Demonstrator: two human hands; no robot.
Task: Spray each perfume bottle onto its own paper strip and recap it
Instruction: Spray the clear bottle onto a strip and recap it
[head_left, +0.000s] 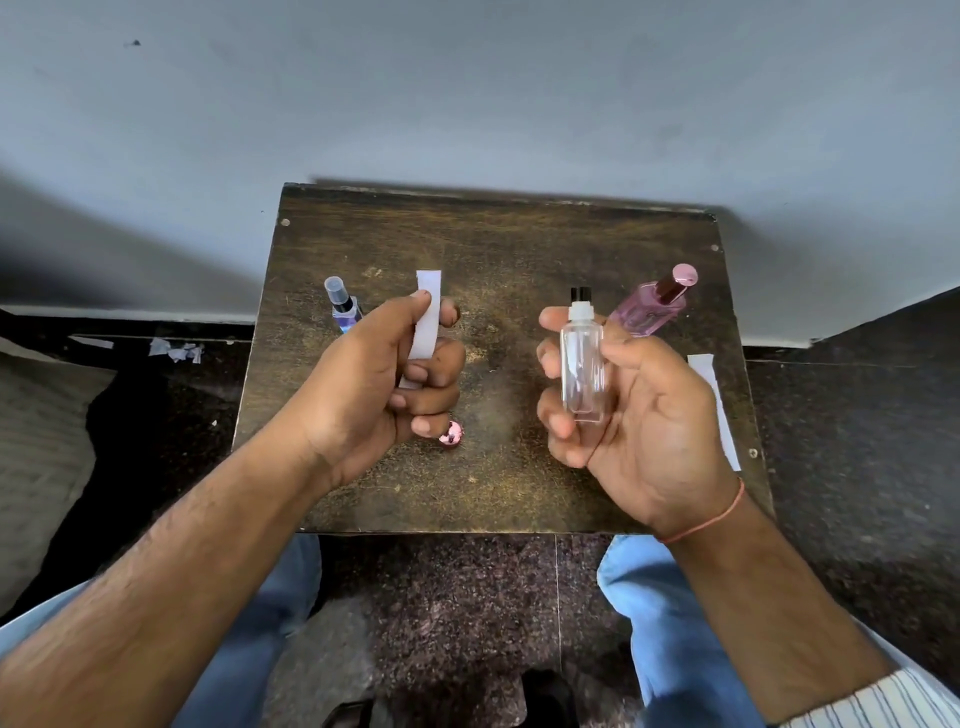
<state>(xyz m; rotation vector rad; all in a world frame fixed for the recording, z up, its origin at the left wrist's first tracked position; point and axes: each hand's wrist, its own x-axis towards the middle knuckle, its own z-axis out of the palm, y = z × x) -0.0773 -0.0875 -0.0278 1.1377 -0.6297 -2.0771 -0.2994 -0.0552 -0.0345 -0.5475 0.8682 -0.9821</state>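
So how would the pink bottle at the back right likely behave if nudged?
The pink bottle is tall and narrow, so it probably tips easily. It looks like glass, so likely fragile and slick. Its round pink cap might roll if knocked off.

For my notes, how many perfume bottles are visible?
3: a clear bottle in the right hand, a pink bottle behind it on the table, and a blue bottle partly hidden behind the left hand.

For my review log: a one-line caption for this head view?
Left hand holds a paper strip, right hand an uncapped clear bottle, over a small wooden table.
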